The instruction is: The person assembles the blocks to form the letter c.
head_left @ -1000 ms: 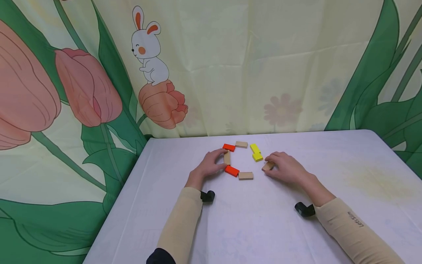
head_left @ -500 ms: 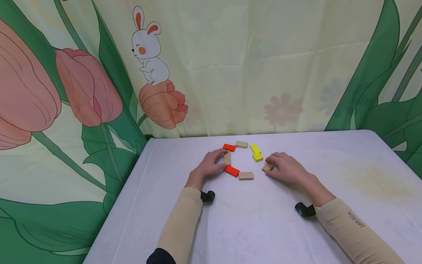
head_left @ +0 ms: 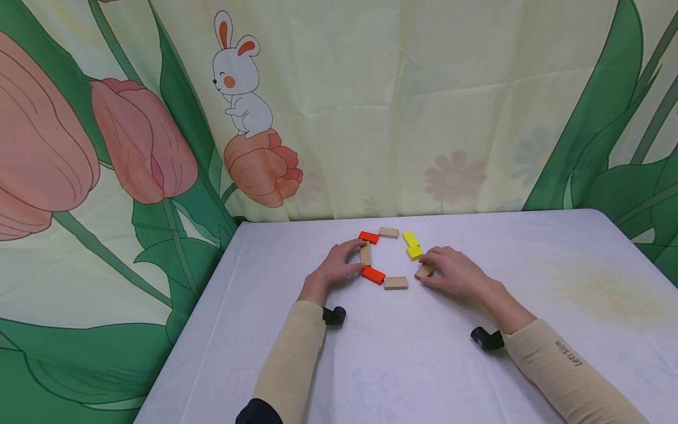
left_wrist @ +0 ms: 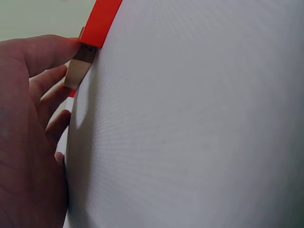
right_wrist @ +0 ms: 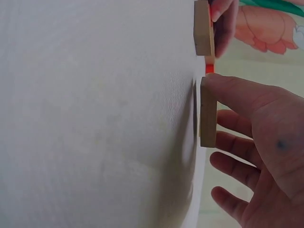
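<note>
Right hand [head_left: 452, 272] is pinching a wooden block, call it the right block [head_left: 424, 271], between thumb and fingers. Block is sitting at about 4 o'clock on a loose ring on the bench [head_left: 402, 359]; its long axis is running roughly 2 to 8 o'clock. Key relation: the near block [head_left: 395, 283], also wooden, is lying at 8 o'clock from it, across a gap, long axis running 3 to 9. Right hand is sitting nearer that gap. Can't tell whether the right block is touching the cloth.

Left hand [head_left: 333, 264] is gripping the left block [head_left: 365, 254], wooden, at 9 o'clock: thumb near end, finger far end, long axis running 12 to 6.

Count: four wooden, including the far block [head_left: 389, 233] at 12. Two red: upper red [head_left: 368, 237] at 10-11, lower red [head_left: 373, 275] at 7-8. Two yellow: upper yellow [head_left: 410, 238] at 1, lower yellow [head_left: 414, 253] near 3. Eight showing; two hands, both occupied.
</note>
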Tool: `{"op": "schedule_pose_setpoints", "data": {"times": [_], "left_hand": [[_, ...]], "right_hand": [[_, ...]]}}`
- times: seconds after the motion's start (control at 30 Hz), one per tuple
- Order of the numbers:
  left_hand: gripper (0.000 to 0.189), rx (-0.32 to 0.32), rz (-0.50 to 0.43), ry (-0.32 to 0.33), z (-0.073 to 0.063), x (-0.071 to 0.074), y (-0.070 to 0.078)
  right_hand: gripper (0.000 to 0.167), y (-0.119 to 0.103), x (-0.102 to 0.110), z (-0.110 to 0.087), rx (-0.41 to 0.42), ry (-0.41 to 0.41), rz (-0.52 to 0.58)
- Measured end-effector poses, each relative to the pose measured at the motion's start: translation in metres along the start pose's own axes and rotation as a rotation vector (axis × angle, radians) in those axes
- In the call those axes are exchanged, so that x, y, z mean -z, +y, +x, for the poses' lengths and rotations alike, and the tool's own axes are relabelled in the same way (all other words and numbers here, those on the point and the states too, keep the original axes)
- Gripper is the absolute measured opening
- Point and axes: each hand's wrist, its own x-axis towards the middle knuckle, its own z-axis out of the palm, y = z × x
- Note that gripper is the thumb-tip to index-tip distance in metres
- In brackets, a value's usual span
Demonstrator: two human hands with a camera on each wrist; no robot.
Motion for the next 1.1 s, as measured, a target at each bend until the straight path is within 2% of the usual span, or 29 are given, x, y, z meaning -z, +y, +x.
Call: {"op": "schedule_pose_setpoints", "data": {"times": [0.33,0.8,1.1], "left_hand": [[0.06,-0.011,-0.002,0.007,0.0015,-0.002,-0.0025],[0.06,0.007,-0.01,0.007,0.0002,-0.0018,0.0001],[0.06,-0.006,-0.004,0.008,0.0007,-0.0015,-0.0009]], "right_hand": [[0.042,-0.0056,-0.0025,0.0009,0.071,-0.005,0.013],[0.039,-0.0102,-0.0055,0.0001,0.085,-0.032,0.029],[0.04,-0.0101,-0.0066,0.0015,0.07,-0.041,0.017]]}}
